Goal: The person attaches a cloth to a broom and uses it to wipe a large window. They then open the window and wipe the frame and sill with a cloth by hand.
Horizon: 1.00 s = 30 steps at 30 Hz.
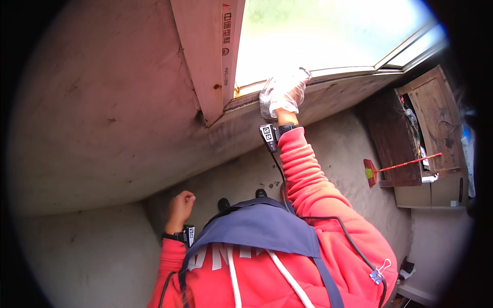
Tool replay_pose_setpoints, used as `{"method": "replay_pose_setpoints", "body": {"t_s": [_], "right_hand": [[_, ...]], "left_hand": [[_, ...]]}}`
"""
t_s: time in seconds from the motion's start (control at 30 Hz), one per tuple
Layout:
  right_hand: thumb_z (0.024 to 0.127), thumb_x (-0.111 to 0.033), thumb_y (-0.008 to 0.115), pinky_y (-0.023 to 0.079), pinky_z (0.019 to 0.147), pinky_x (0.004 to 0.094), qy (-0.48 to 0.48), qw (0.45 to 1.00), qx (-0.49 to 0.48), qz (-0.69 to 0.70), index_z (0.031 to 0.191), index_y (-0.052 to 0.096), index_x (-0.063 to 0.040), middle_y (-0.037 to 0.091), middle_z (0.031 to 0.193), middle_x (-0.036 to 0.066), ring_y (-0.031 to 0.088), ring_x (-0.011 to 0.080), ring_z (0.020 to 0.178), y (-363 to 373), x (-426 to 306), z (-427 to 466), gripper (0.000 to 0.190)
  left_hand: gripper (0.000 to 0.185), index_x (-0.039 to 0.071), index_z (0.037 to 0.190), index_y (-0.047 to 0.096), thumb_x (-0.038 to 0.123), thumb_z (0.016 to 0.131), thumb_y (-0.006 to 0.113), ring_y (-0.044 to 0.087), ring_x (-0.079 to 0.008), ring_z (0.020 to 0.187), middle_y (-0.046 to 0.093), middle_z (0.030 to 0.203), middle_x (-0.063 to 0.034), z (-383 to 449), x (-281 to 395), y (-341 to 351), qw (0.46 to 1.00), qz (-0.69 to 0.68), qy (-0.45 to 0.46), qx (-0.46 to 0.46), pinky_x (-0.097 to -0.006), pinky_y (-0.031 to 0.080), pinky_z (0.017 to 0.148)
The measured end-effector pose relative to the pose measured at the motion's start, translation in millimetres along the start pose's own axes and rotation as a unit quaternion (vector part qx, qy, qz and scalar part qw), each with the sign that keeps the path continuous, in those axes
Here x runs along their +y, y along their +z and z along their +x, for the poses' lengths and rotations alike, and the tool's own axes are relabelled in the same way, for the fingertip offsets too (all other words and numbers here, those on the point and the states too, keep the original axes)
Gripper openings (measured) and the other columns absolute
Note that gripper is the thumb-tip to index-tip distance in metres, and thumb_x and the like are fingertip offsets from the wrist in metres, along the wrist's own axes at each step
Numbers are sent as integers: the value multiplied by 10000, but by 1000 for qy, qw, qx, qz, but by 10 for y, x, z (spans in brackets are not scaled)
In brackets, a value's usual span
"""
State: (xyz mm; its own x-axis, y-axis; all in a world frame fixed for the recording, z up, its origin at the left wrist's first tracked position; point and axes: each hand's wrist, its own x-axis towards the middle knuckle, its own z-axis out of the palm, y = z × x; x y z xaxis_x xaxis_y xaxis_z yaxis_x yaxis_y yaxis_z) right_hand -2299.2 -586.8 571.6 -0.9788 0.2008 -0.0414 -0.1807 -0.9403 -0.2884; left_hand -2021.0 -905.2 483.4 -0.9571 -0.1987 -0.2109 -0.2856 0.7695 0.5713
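Note:
My right hand (pixel 289 90), in a clear plastic glove, reaches up to the bottom rail of a window frame (pixel 342 72). It presses a dark grey cloth (pixel 265 103) there, and part of the cloth hangs down over the wall edge below. Bright light washes out the glove's fingertips against the window pane (pixel 308 34). Lower down on the left, my left hand (pixel 181 208) is bare and hangs in front of the wall. Its fingers are curled in, with nothing visible in them.
A stained wall (pixel 108 115) rises on my left, beside the white window jamb (pixel 204 65). On the right, a red long-handled broom (pixel 370 173) leans by a worn wooden cabinet (pixel 435 119). A black cable (pixel 339 221) runs along my right sleeve.

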Motion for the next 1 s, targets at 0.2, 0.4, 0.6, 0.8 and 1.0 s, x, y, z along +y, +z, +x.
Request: {"method": "replay_pose_setpoints", "body": {"t_s": [0.2, 0.4, 0.6, 0.8, 1.0], "right_hand": [[843, -299, 535, 481, 683, 418, -309, 608, 7, -732, 1147, 399, 78, 558, 985, 178, 578, 322, 780, 42, 583, -360, 503], [803, -199, 612, 489, 695, 445, -349, 594, -132, -713, 1117, 449, -4, 592, 952, 191, 606, 374, 808, -207, 839, -320, 404], [766, -201, 673, 508, 775, 418, -75, 658, -148, -735, 1204, 433, -126, 622, 1028, 194, 621, 394, 896, -545, 456, -960, 505], [727, -38, 676, 435, 926, 386, -388, 673, -345, -527, 1204, 471, -42, 551, 1196, 130, 538, 298, 1098, 308, 77, -771, 520], [804, 7, 634, 440, 865, 323, -433, 775, -375, -267, 1256, 377, -6, 590, 1091, 123, 558, 217, 1025, 1914, 81, -667, 520]], "left_hand": [[177, 70, 897, 657, 214, 794, 667, 658, -251, 713, 672, 769, -109, 166, 278, 117, 999, -8, 37, -39, -350, 508, 650], [211, 65, 916, 666, 216, 770, 693, 659, -256, 728, 675, 778, -110, 202, 442, 126, 996, 14, 49, -79, -348, 512, 678], [200, 72, 901, 674, 224, 772, 692, 662, -258, 741, 678, 777, -108, -34, 258, 5, 999, 14, -31, -17, -350, 514, 682], [196, 71, 893, 673, 234, 785, 679, 658, -234, 728, 676, 766, -97, -161, 176, 94, 1000, 18, -17, -9, -338, 510, 668], [196, 98, 881, 677, 269, 787, 660, 657, -271, 749, 675, 777, -105, -260, 137, 148, 999, -2, -21, -31, -371, 506, 680]]}}
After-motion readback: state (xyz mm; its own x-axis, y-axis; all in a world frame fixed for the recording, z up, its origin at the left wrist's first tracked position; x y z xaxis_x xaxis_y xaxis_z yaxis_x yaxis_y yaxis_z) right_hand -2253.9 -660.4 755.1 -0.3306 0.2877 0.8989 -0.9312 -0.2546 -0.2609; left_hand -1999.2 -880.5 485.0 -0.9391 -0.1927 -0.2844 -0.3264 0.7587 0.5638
